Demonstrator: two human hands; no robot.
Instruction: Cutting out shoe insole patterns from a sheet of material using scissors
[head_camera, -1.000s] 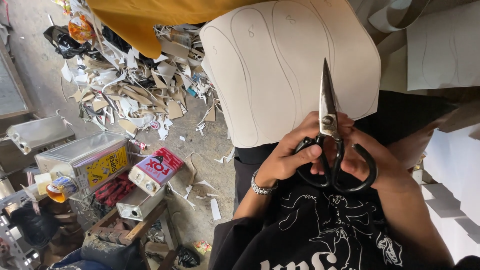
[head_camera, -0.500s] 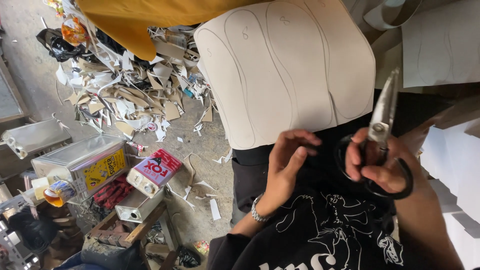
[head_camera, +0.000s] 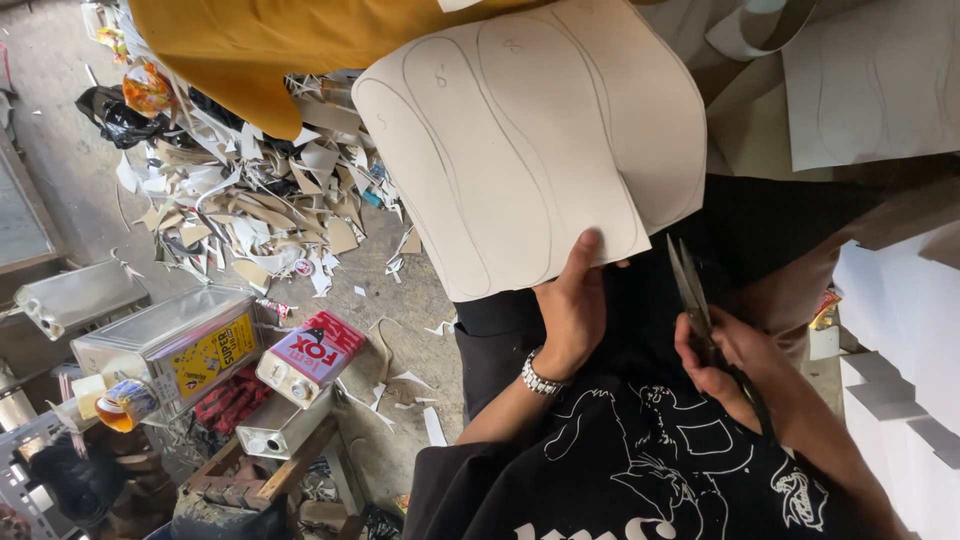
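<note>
A large off-white sheet (head_camera: 530, 150) with pencilled sole-shaped outlines lies over my lap. My left hand (head_camera: 572, 305), with a metal bracelet at the wrist, pinches the sheet's lower edge, thumb on top. My right hand (head_camera: 722, 365) is wrapped around the black handles of big scissors (head_camera: 690, 290). The blades are nearly closed and point up toward the sheet's lower right corner, just short of it. I wear a black printed shirt (head_camera: 650, 470).
A heap of cut scraps (head_camera: 250, 200) covers the floor at left. Below it stand metal tins (head_camera: 170, 345) and a red-and-white tin (head_camera: 310, 355). Mustard-yellow material (head_camera: 260, 40) hangs at the top. More marked sheets (head_camera: 870, 80) and white boards (head_camera: 900, 330) lie at right.
Both hands were on the scissors at first. My left hand let go and took the sheet's lower edge. My right hand swung the scissors to the right, then lowered them beside the sheet.
</note>
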